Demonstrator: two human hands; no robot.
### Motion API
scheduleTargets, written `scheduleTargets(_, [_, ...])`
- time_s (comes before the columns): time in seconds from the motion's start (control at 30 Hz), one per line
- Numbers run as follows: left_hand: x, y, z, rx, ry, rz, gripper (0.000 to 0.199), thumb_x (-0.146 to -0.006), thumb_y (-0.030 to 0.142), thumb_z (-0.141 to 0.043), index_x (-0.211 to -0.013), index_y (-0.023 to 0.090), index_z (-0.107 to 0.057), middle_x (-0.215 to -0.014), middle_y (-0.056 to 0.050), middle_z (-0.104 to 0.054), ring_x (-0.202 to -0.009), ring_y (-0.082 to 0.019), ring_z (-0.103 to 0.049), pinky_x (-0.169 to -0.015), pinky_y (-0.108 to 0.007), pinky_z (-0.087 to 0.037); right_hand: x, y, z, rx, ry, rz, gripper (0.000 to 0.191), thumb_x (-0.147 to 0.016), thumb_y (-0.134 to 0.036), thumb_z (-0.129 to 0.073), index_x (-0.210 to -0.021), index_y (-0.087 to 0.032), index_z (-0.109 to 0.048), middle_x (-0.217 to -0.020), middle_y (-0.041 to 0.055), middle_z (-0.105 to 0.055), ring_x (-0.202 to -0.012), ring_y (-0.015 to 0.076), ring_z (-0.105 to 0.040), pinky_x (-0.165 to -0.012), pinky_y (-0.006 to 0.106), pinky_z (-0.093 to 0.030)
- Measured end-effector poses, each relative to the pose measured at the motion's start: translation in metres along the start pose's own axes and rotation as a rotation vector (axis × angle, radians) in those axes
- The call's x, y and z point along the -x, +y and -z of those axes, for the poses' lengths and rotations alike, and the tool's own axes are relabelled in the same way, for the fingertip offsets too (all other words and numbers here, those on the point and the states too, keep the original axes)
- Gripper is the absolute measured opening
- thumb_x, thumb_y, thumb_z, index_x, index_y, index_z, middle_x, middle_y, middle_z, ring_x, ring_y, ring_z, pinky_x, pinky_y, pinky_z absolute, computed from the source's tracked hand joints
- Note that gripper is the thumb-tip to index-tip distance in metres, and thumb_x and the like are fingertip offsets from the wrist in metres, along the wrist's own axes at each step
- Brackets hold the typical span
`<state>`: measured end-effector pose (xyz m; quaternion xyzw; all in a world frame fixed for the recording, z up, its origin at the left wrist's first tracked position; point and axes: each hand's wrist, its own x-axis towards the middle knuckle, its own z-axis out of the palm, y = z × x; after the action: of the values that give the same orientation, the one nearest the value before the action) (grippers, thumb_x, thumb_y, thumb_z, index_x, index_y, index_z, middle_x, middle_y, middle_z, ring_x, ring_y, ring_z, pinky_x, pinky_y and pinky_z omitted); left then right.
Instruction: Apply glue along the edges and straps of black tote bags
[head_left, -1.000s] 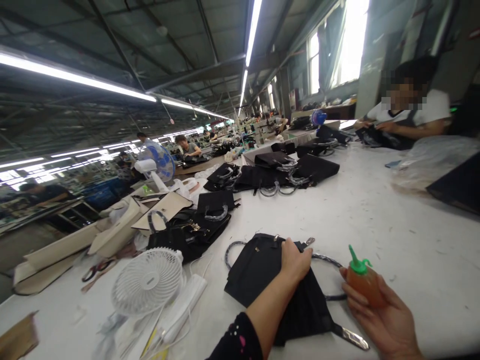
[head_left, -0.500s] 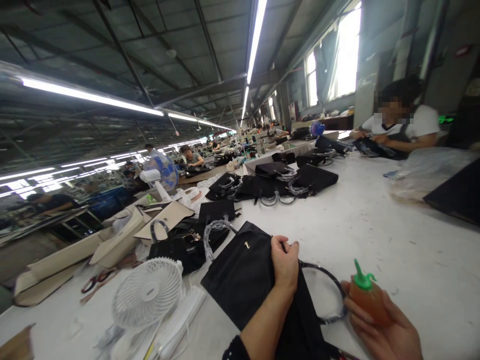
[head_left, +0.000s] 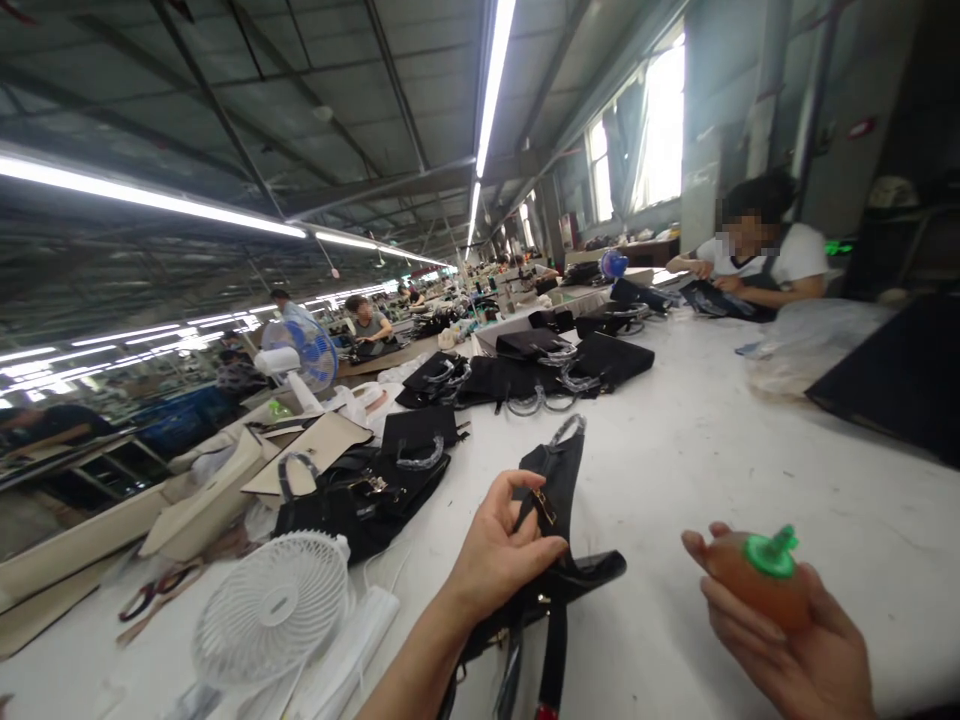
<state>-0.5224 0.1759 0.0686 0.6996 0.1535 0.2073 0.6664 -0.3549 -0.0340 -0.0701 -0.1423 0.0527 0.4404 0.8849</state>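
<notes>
My left hand (head_left: 504, 560) is closed on a black handbag (head_left: 559, 470) near its gold-coloured metal fitting. The bag stands tilted and seen edge-on, with a plastic-wrapped handle at its far end and black straps hanging toward me. My right hand (head_left: 787, 630) holds a squeeze bottle (head_left: 765, 590) of orange-brown liquid, its green cap and nozzle pointing up and to the right. The bottle is apart from the bag, over the white table (head_left: 712, 480).
A white fan (head_left: 274, 605) lies at the left, with scissors (head_left: 157, 592) beyond it. More black bags (head_left: 540, 375) and cream-coloured pieces (head_left: 307, 455) lie on the table. A co-worker (head_left: 757, 260) handles dark material at the far right, near clear plastic (head_left: 814, 340).
The handbag has turned from showing its broad face to nearly edge-on. My left hand has shifted left and grips near the fitting. The bottle has moved slightly right and tipped.
</notes>
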Motion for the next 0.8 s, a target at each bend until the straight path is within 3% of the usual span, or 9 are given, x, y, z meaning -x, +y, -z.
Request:
scheduleTargets(0.1, [0.006, -0.007, -0.001, 0.0, -0.03, -0.011, 0.059, -0.079, 0.022, -0.077, -0.127, 0.019, -0.043, -0.058, 0.014, -0.039, -0.052, -0.005, -0.031, -0.053, -0.017, -0.028, 0.01, -0.001, -0.016, 0.09, -0.051, -0.059, 0.062, -0.069, -0.044, -0.088, -0.123, -0.02, -0.07, -0.133, 0.0214, -0.064, -0.051, 0.0011, -0.044, -0.041, 0.014, -0.038])
scheduleTargets(0.23, [0.01, -0.01, -0.004, -0.008, 0.021, -0.06, 0.055, -0.085, 0.029, -0.074, -0.129, 0.018, -0.044, -0.057, 0.013, -0.035, -0.051, -0.006, -0.032, -0.05, -0.019, -0.025, 0.016, 0.011, -0.029, 0.16, -0.203, -0.17, 0.052, -0.077, -0.043, -0.082, -0.124, -0.023, -0.07, -0.148, 0.0221, -0.053, -0.056, 0.0034, -0.049, -0.044, 0.015, -0.041])
scheduleTargets(0.43, [0.013, -0.011, -0.003, 0.05, 0.008, -0.052, 0.059, -0.081, 0.036, -0.08, -0.126, 0.018, -0.046, -0.058, 0.012, -0.041, -0.054, -0.008, -0.046, -0.053, -0.018, -0.037, 0.009, 0.028, -0.059, 0.108, -0.46, -0.264, 0.055, -0.091, -0.043, -0.068, -0.14, -0.021, -0.061, -0.161, 0.0237, -0.035, -0.057, 0.0034, -0.05, -0.036, 0.009, -0.034])
scheduleTargets(0.57, [0.017, -0.015, 0.001, 0.119, 0.043, -0.056, 0.061, -0.084, 0.039, -0.079, -0.129, 0.017, -0.044, -0.058, 0.01, -0.049, -0.049, -0.007, -0.046, -0.051, -0.019, -0.041, 0.013, 0.038, -0.068, 0.06, -0.515, -0.31, 0.057, -0.093, -0.046, -0.064, -0.141, -0.017, -0.06, -0.162, 0.0225, -0.032, -0.058, 0.0033, -0.051, -0.036, 0.008, -0.037])
scheduleTargets(0.7, [0.02, -0.021, 0.004, 0.262, 0.088, -0.114, 0.052, -0.091, 0.04, -0.073, -0.128, 0.018, -0.044, -0.051, 0.016, -0.036, -0.041, -0.003, -0.025, -0.052, -0.021, -0.044, 0.025, 0.052, -0.06, 0.021, -0.537, -0.393, 0.057, -0.092, -0.049, -0.064, -0.141, -0.018, -0.061, -0.161, 0.0221, -0.034, -0.056, 0.004, -0.055, -0.036, 0.01, -0.039])
scheduleTargets(0.8, [0.021, -0.026, 0.002, 0.298, 0.094, -0.15, 0.047, -0.093, 0.038, -0.07, -0.128, 0.019, -0.045, -0.05, 0.016, -0.032, -0.041, -0.003, -0.023, -0.051, -0.019, -0.039, 0.032, 0.054, -0.054, 0.071, -0.463, -0.391, 0.053, -0.091, -0.044, -0.066, -0.137, -0.019, -0.064, -0.159, 0.0228, -0.037, -0.058, 0.0048, -0.059, -0.044, 0.013, -0.045])
